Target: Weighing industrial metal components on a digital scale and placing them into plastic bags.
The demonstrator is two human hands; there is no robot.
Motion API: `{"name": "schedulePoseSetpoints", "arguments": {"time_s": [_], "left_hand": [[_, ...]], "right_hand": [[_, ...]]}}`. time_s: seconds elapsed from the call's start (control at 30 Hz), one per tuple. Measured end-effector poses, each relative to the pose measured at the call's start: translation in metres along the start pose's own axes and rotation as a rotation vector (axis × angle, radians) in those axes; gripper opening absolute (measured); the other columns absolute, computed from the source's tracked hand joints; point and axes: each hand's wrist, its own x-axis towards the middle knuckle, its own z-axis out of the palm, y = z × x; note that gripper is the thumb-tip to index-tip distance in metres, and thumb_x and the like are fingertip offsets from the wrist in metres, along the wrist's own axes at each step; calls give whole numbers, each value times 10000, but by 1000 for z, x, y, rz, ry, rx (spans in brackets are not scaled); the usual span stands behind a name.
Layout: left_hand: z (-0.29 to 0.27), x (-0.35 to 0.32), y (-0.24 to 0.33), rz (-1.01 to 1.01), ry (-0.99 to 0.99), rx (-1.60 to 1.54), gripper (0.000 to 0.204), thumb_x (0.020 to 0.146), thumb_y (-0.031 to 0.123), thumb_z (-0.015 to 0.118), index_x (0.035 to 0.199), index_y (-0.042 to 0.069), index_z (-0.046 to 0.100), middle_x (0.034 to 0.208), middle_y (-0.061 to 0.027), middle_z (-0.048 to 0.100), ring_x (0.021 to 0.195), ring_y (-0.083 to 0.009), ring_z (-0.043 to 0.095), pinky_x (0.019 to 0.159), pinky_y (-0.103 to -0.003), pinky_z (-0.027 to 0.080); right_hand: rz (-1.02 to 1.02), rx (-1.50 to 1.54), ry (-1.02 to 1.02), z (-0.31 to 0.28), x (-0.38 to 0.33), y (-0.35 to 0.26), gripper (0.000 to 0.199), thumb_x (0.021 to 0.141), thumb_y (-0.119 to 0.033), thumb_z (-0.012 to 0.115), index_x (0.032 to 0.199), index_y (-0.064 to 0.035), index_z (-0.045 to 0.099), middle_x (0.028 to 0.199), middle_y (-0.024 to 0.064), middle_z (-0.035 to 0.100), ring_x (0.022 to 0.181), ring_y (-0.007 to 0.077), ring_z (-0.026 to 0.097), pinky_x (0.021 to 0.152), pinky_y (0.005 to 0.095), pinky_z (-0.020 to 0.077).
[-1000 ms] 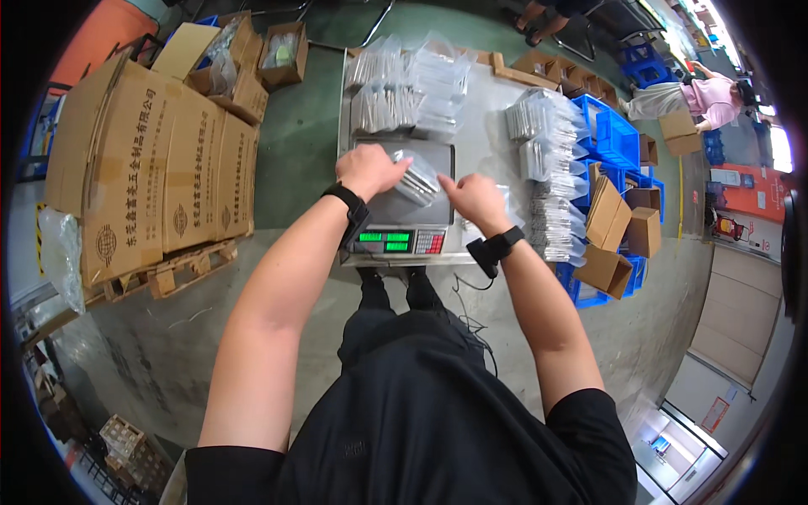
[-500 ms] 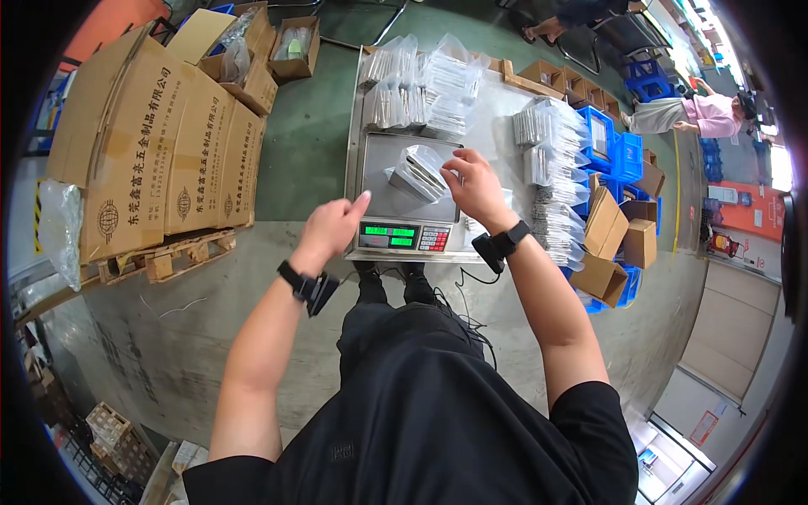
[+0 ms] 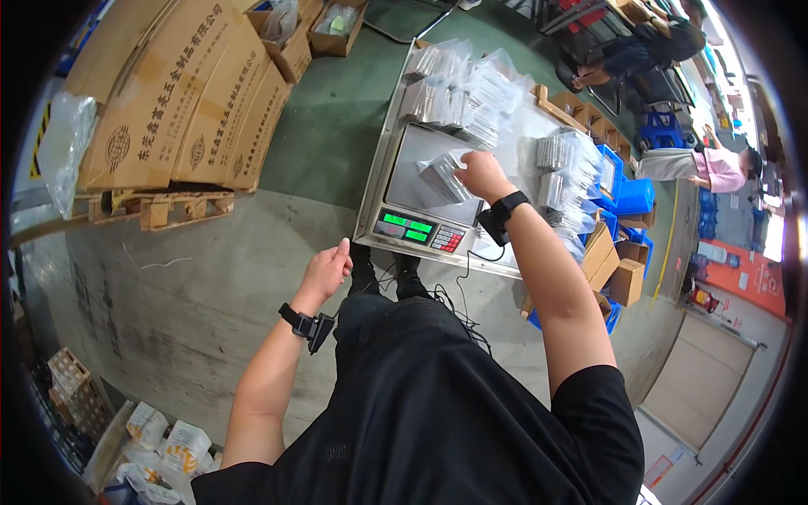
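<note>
On the metal pan [image 3: 402,181] of a digital scale [image 3: 417,231] lies a clear plastic bag [image 3: 444,178] with a stack of flat, silvery pieces inside. My right hand [image 3: 486,177] is closed on the bag's upper right edge, its fingertips pinched together. Away from the scale, off the table's near left corner, hangs my left hand [image 3: 326,273]. Its fingers are curled in, the thumb points up, and nothing shows in it. Each wrist wears a black strap with a small device.
Filled clear bags stand in rows at the table's back [image 3: 475,88] and right side [image 3: 566,168]. Blue crates [image 3: 631,196] and open cardboard boxes [image 3: 627,278] sit beyond the right edge. Large cartons [image 3: 189,109] rest on a wooden pallet [image 3: 172,210] at left. Two people are farther off.
My left hand has drawn back from beside the scale, toward me. My right hand has come onto the bag's edge, and the bag stays on the pan. The whole view has turned somewhat.
</note>
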Motion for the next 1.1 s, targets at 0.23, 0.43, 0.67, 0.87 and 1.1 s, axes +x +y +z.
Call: {"name": "schedulePoseSetpoints", "arguments": {"time_s": [0.23,0.43,0.67,0.87,1.1], "left_hand": [[-6,-5,-23,4,30,-72,562,984,506,450,740,20,593,642,-37,577,600,-110,561,552,-262,467],[-16,-8,-39,2,67,-54,513,973,466,498,738,21,593,630,-35,583,586,-113,562,548,-270,461],[-19,-5,-43,15,78,-10,464,961,423,541,741,17,594,608,-35,586,544,-116,539,538,-287,443],[-15,3,-44,51,75,74,440,953,404,554,735,25,594,610,-45,592,542,-133,542,537,-306,430],[-8,11,-42,111,49,116,424,946,383,562,733,17,583,612,-71,591,564,-171,555,554,-336,432]], "right_hand": [[-55,-220,-116,28,17,9,243,729,-245,691,817,-19,710,830,234,672,817,390,661,765,438,538],[3,-243,-189,31,18,-1,257,697,-222,654,821,-3,709,843,235,678,828,374,674,783,422,543],[17,-356,-306,29,21,-10,259,727,-160,603,914,-20,715,969,239,678,899,374,673,812,417,550],[94,-240,-168,22,5,-12,265,716,-188,601,876,9,680,900,243,675,871,376,666,792,423,540],[-32,-99,-180,10,4,6,234,753,-185,576,845,26,612,854,245,655,852,409,635,781,451,511]]}}
